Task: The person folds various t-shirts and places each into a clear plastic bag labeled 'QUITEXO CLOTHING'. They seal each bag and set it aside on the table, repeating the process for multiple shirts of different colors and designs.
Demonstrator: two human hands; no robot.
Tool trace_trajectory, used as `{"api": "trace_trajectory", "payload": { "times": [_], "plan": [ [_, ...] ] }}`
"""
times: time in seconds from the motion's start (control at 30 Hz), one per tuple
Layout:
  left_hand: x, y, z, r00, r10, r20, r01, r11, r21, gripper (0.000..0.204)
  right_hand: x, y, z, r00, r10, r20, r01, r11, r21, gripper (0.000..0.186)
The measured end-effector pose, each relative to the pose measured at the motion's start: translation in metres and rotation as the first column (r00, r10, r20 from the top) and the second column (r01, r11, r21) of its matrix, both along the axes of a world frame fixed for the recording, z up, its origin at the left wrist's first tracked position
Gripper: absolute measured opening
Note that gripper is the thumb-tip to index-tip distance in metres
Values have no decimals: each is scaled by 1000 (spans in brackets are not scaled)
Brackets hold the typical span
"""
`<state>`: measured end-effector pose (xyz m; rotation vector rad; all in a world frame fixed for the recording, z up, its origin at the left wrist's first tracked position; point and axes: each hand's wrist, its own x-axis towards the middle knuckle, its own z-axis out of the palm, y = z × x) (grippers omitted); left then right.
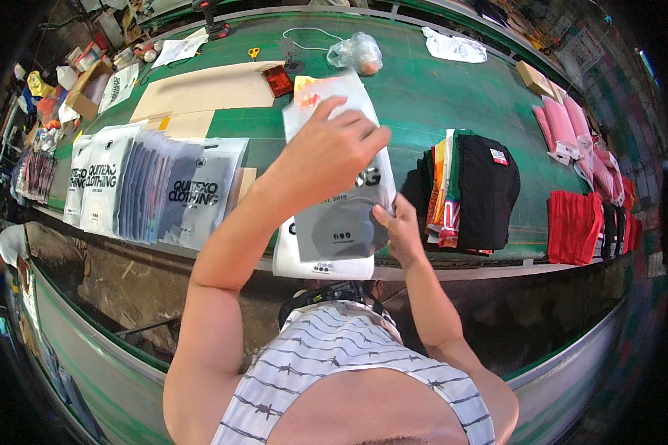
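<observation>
A white plastic mailer bag (332, 222) with dark printing and a grey lower section lies at the centre, on a second white bag (323, 268). My left hand (341, 144) is over its upper part, fingers curled and slightly blurred; whatever they hold is hidden. My right hand (397, 226) grips the bag's right edge lower down, thumb on the front. Something orange and yellow (308, 87) shows at the bag's top. A row of similar filled bags (107, 182) stands to the left. A stack of folded black and coloured garments (486, 193) lies to the right.
The green table (416, 89) bears cardboard sheets (193, 93), orange scissors (253, 53), a red box (277, 79), a drill (215, 26), a clear plastic bundle (355, 52), pink packages (560, 126) and red folded fabric (571, 226). A person's pale sleeve (13, 241) shows at far left.
</observation>
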<state>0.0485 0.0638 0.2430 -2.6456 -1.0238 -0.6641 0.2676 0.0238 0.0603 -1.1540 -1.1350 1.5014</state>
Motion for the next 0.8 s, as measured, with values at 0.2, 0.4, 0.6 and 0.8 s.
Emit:
{"api": "trace_trajectory", "payload": {
  "times": [0.2,0.4,0.6,0.8],
  "plan": [
    [-31,18,-113,966,260,-11,-220,796,-564,38,33,-11,-137,979,26,202,60,911,-408,41],
    [-72,33,-286,810,587,-15,-384,511,-769,50,48,23,-142,850,21,526,138,955,-261,61],
    [-64,64,-332,379,870,315,-161,397,-904,57,56,107,-176,809,-47,586,158,978,-139,61],
    [-81,106,-352,122,886,446,103,436,-894,46,18,178,-160,773,-250,583,233,967,106,49]
  ]
}}
